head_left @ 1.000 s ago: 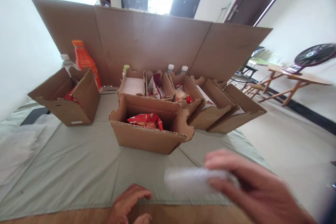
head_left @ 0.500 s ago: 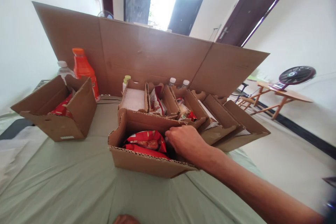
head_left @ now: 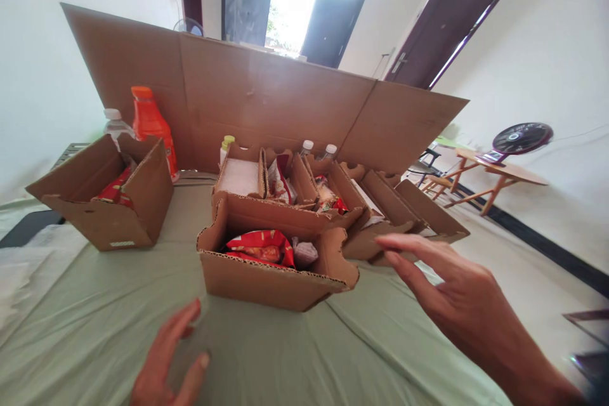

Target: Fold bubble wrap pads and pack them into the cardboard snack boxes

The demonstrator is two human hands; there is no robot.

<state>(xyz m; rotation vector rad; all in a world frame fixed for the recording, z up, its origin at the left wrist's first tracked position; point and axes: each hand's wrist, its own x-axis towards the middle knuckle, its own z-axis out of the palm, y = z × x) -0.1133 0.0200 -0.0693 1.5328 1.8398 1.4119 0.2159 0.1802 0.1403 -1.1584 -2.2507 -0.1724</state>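
Your right hand [head_left: 451, 295] hovers just right of the near cardboard box [head_left: 271, 276], fingers [head_left: 404, 247] spread and holding nothing; your left hand [head_left: 166, 361] hangs low over the green sheet [head_left: 95, 317] in front of that box, fingers likewise open and empty; neither hand touches the box. Inside the box lie a red snack packet [head_left: 259, 247] and, just beside it on the right, a small pale wrapped item [head_left: 304, 252]. Behind stand further open boxes [head_left: 328, 193] with packets; to the left, another carton [head_left: 102, 193], with an orange bottle [head_left: 150, 120] behind it; a cardboard screen [head_left: 266, 95] backs the worktop.
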